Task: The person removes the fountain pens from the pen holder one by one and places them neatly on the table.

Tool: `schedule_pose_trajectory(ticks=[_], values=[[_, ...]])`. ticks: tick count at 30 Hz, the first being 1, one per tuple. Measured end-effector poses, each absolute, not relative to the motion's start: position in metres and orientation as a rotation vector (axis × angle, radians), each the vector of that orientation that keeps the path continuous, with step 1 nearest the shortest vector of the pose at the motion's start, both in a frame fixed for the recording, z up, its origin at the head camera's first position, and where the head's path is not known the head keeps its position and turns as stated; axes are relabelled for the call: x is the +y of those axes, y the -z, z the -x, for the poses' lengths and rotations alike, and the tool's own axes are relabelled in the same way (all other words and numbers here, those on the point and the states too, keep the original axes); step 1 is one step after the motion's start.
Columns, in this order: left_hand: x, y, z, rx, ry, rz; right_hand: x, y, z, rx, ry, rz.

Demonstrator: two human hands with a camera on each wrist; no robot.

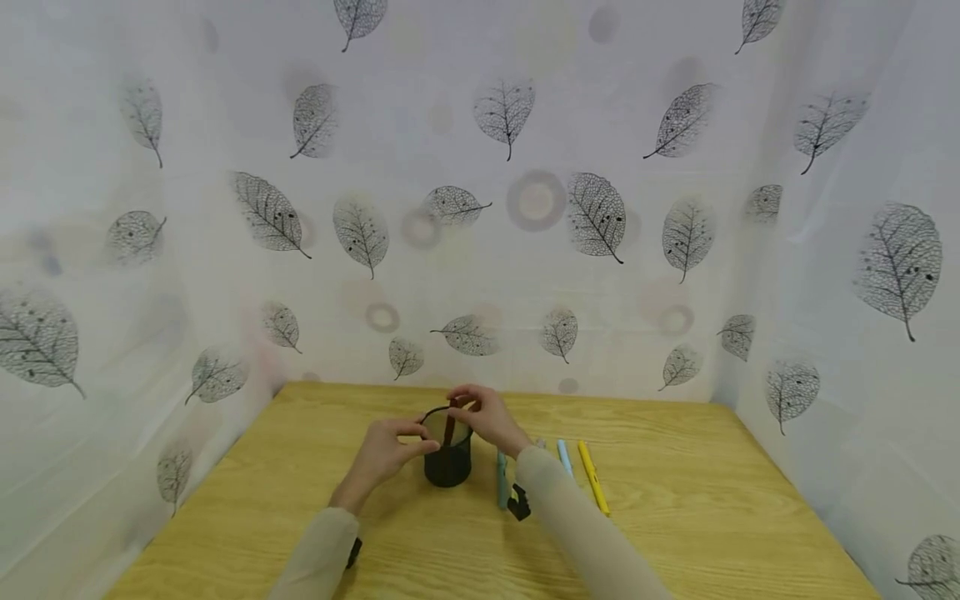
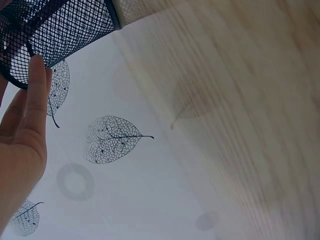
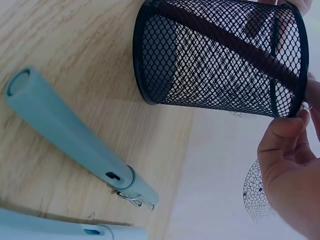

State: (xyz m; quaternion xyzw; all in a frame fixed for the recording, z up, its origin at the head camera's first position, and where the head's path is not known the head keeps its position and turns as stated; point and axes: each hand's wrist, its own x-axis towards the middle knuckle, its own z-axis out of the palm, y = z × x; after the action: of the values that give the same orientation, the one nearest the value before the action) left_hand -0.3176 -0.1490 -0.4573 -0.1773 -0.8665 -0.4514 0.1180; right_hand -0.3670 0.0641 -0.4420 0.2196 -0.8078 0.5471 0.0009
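Note:
A black mesh pen holder (image 1: 447,473) stands upright on the wooden table. Thumb and fingers of my left hand (image 1: 381,454) grip its rim from the left; in the left wrist view one finger lies along the mesh of the pen holder (image 2: 75,30). From above and to the right, my right hand (image 1: 491,421) pinches the upper end of a dark red pen (image 1: 449,429). Through the mesh in the right wrist view, the pen (image 3: 225,37) slants down inside to the base. The fingertips of the right hand (image 3: 290,155) are at the rim.
To the right of the holder lie a teal pen (image 1: 502,479), a light blue pen (image 1: 565,457) and a yellow pen (image 1: 593,477). The right forearm crosses over part of this row. A leaf-patterned curtain (image 1: 536,275) borders the table at the back and sides.

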Motion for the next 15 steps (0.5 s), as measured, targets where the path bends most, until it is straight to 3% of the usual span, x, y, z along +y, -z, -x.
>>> schedule_pose_trajectory(ticks=[15], values=[[-0.1515,0.4590,0.3186,-2.520,1.291,0.545,0.0565,0.4467,0.3619,-2.394,-1.501,-0.795]])
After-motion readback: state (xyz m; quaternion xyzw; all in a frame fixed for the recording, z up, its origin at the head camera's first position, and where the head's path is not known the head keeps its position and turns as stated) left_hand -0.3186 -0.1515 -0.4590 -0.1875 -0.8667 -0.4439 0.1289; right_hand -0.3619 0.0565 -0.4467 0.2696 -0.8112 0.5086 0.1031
